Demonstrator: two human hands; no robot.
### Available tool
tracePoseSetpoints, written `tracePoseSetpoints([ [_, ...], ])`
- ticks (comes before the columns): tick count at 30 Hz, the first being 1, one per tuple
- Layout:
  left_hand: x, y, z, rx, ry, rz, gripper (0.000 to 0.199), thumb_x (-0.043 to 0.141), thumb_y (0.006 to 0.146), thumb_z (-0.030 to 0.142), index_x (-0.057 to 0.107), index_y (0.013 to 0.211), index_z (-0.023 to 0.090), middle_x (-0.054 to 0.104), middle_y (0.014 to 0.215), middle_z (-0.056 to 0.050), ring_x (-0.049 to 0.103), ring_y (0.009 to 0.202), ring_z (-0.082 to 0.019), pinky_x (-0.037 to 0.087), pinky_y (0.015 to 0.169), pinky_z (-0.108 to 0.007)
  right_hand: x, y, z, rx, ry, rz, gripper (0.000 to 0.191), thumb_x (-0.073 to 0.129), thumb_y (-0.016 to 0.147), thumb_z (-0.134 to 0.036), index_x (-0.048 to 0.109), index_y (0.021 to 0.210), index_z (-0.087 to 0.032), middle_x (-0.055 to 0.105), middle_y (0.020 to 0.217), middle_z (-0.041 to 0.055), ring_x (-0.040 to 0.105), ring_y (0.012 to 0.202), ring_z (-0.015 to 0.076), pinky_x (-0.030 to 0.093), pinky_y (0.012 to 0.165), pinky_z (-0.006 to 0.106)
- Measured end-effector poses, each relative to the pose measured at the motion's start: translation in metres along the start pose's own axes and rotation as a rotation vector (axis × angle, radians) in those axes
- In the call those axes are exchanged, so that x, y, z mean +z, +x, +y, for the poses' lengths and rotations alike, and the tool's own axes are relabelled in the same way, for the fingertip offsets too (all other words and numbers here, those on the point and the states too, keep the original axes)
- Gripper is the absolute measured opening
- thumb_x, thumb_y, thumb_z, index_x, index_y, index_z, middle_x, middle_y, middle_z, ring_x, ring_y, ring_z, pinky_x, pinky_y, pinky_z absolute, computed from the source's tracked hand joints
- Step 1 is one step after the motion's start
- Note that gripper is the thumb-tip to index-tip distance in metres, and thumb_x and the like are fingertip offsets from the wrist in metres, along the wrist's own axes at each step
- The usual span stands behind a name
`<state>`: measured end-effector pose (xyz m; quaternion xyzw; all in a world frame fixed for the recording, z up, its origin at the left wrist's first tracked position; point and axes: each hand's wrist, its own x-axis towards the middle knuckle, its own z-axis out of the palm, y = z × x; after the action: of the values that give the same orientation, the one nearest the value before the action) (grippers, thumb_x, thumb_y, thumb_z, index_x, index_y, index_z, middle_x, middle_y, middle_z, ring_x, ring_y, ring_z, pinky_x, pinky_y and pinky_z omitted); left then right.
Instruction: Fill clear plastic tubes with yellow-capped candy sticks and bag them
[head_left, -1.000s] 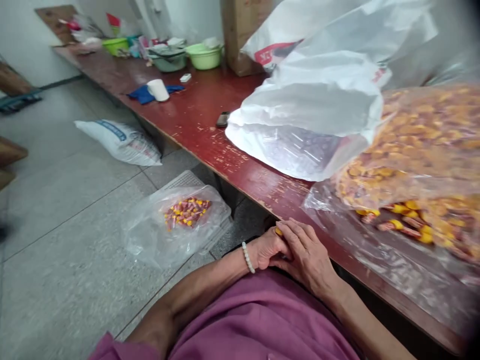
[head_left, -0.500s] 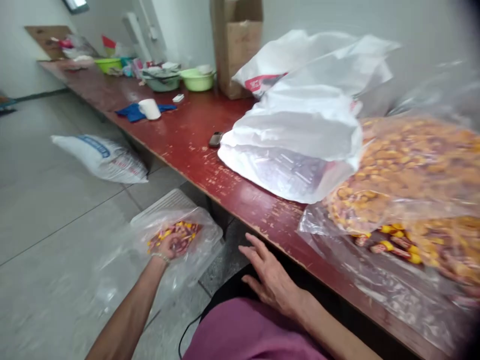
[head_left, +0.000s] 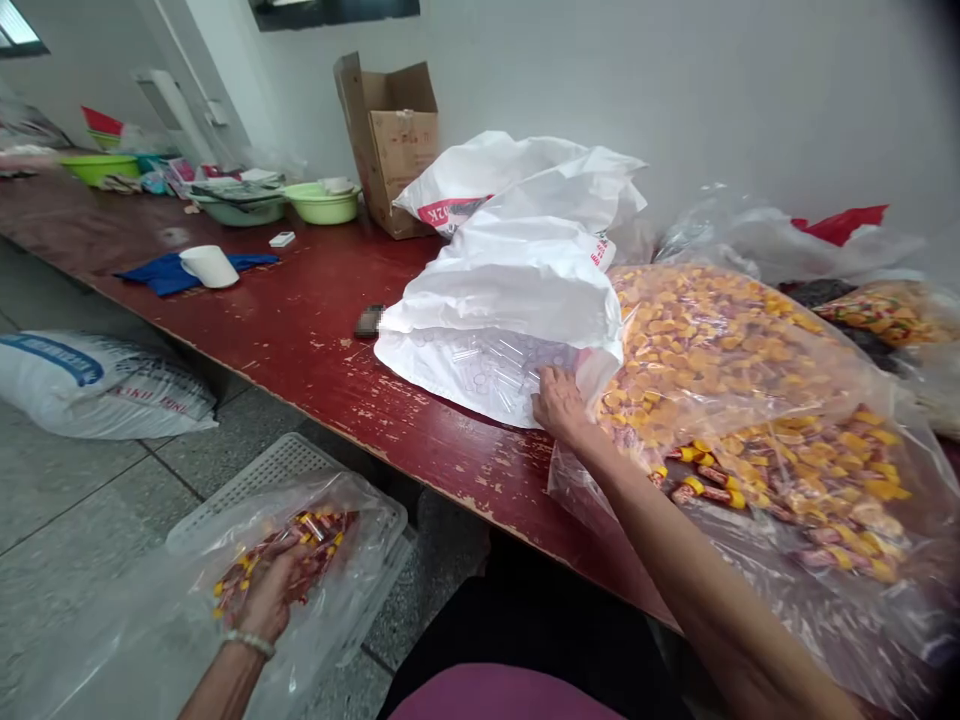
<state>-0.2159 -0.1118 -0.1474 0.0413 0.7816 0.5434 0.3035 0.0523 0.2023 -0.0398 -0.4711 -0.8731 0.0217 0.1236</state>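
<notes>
My left hand (head_left: 266,590), a pale beaded bracelet on its wrist, is inside a clear plastic bag (head_left: 142,610), among small red, yellow-ended wrapped pieces (head_left: 244,570). Its fingertips are partly hidden there, and something clear and shiny lies just past them. My right hand (head_left: 561,403) is at the mouth of a white sack (head_left: 517,265) on the table, its fingers curled down onto clear plastic tubes (head_left: 499,365). Whatever those fingers grip is hidden. Right beside this hand lies a large clear bag (head_left: 697,340) full of similar yellow-ended pieces.
The long red table (head_left: 300,370) has a worn front edge. On it are a dark small object (head_left: 369,321), a white cup (head_left: 210,267) on blue cloth (head_left: 154,275), green basins (head_left: 322,207) and a cardboard box (head_left: 405,150). A white crate (head_left: 259,480) and a filled sack (head_left: 105,385) stand below.
My right hand has moved from above my lap, fingers spread, up to the tubes in the white sack. My left hand remains in the lower bag. The view has turned to the right.
</notes>
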Motion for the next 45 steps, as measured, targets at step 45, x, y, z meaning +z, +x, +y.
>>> tracePoseSetpoints([
  [45, 0.212, -0.024, 0.155, 1.221, 0.684, -0.648, 0.034, 0.058, 0.07, 0.021, 0.058, 0.102, 0.012, 0.066, 0.085, -0.006, 0.063, 0.075, -0.015, 0.05, 0.07, -0.025, 0.005, -0.127, -0.013, 0.236, 1.063, 0.107, 0.035, 0.06, 0.074, -0.025, 0.051, 0.107, -0.019, 0.062, 0.087, 0.0006, 0.056, 0.07, 0.0138, 0.047, 0.067, 0.028],
])
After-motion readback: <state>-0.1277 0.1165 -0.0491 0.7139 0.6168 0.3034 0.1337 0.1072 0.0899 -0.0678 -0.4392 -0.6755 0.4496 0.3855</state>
